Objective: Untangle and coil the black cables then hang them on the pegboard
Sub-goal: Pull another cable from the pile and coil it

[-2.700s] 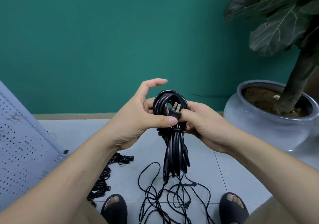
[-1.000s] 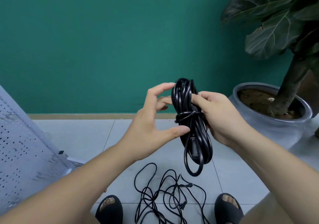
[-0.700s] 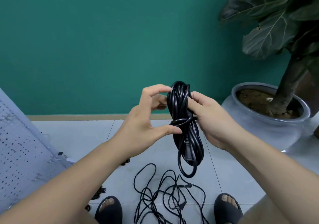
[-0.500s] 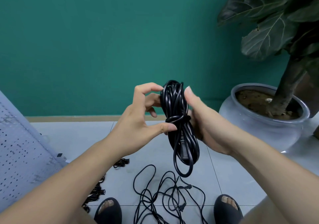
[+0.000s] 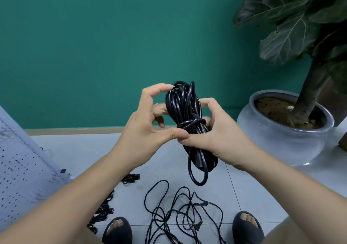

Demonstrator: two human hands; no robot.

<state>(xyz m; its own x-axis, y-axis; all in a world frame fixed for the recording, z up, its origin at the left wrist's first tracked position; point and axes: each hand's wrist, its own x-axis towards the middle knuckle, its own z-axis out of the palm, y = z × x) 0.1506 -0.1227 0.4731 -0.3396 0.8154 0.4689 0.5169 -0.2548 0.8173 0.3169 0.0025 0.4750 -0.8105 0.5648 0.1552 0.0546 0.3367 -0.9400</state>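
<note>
Grip, right hand (image 5: 217,136): holding coil (image 5: 185,108) at wrap (image 5: 189,123).
Grip, left hand (image 5: 144,131): pinching coil.
Risk: wrap slackens on release, coil springs apart.

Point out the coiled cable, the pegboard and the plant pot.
coiled cable (image 5: 181,104): head view, upper loops above the wrap.
pegboard (image 5: 20,168): head view, perforated face.
plant pot (image 5: 281,144): head view, front wall.

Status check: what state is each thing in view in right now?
Coiled cable: bundled, wrapped round its middle, held off the floor.
Left hand: fingertips pinching the coil.
Right hand: gripping the coil's waist.
Loose cable: tangled on the floor.
Small bundles: coiled, lying on the floor.
Pegboard: no cable hanging on its visible part.
</note>
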